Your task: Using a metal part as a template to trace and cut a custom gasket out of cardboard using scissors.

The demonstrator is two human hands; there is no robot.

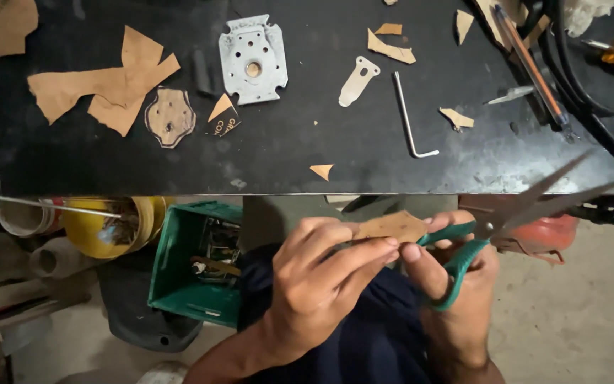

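My left hand (321, 274) pinches a small brown paper piece (392, 226) between thumb and fingers, below the table's front edge. My right hand (456, 284) grips green-handled scissors (495, 224), whose blades are parted and point up to the right. Both hands meet above my dark-clothed lap. On the black table (278, 153) lie a square metal plate (252, 59) with holes, a brown cut-out gasket (170, 117), larger brown paper scraps (101, 89) and a small metal tab (358, 80).
A hex key (408, 117), small paper offcuts, a screwdriver (531, 64) and black cables (584, 85) lie on the table's right. Under the table stand a green crate (179, 274) of parts, a yellow tub (108, 227), a red object (545, 238) and a wheel at far left.
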